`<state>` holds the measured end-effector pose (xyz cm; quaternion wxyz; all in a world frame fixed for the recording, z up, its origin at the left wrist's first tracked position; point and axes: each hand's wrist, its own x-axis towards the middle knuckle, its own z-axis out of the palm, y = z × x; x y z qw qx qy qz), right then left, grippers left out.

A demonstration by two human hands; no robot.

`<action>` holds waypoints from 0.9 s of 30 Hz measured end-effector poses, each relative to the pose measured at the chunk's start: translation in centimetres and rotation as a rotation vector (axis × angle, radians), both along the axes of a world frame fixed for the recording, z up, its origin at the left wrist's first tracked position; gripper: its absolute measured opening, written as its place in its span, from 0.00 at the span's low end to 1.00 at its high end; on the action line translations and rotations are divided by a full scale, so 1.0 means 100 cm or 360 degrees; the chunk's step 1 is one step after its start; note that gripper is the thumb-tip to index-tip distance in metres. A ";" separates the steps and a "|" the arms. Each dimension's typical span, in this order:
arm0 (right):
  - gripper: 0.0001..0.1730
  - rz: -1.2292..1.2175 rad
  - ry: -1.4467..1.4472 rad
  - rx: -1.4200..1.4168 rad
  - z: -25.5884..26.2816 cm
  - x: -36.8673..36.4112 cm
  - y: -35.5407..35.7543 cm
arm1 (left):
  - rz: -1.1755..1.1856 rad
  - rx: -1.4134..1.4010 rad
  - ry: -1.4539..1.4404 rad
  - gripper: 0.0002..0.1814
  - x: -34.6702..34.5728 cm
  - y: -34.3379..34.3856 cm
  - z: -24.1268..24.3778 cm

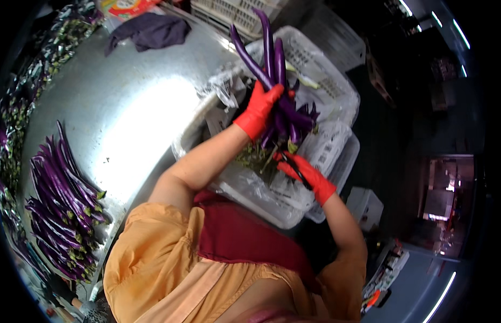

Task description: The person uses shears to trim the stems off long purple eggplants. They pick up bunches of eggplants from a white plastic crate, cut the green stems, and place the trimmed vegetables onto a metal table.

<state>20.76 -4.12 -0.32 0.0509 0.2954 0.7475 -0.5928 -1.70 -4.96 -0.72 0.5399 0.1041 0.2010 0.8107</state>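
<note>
In a red rubber glove, my left hand (259, 107) grips a bunch of long purple eggplants (269, 52), their thin ends pointing up and away, their stem ends towards me. Just below the stems, my right hand (305, 173), also red-gloved, holds a black-handled cutting tool (295, 169); its blades are hard to make out. Green stem trimmings (256, 158) lie under the bunch in a white plastic crate lined with clear plastic (274, 216). Beyond stands another white perforated crate (335, 76). More eggplants (64, 189) are piled on the metal table at the left.
The metal table (80, 109) curves along my left, with a dark cloth (153, 32) at its far end. More eggplants (16, 117) line its far left side. Stacked crates (230, 16) stand ahead. At the bottom left, another person's gloved hand (95, 311) shows.
</note>
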 end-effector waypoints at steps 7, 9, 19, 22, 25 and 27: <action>0.19 -0.0415 -0.0429 0.0223 0.030 -0.001 -0.021 | -0.0042 -0.0012 0.0182 0.31 0.008 0.004 0.001; 0.18 -0.0241 -0.0597 0.0387 0.026 0.014 -0.013 | -0.0096 0.0127 0.0390 0.40 0.008 0.017 -0.003; 0.18 -0.0903 -0.0096 0.0123 0.041 0.017 -0.036 | 0.0347 0.0351 0.0629 0.39 -0.083 -0.092 0.147; 0.19 -0.0977 0.0013 0.0119 0.030 -0.002 -0.043 | 0.0437 0.0389 0.0722 0.32 -0.151 -0.161 0.125; 0.20 -0.1020 0.0039 0.0068 0.029 -0.033 -0.045 | 0.0724 -0.0098 0.0931 0.29 -0.206 -0.259 0.105; 0.21 -0.0983 -0.0012 0.0030 0.029 -0.054 -0.048 | 0.1000 -0.0508 0.1021 0.31 -0.232 -0.324 0.087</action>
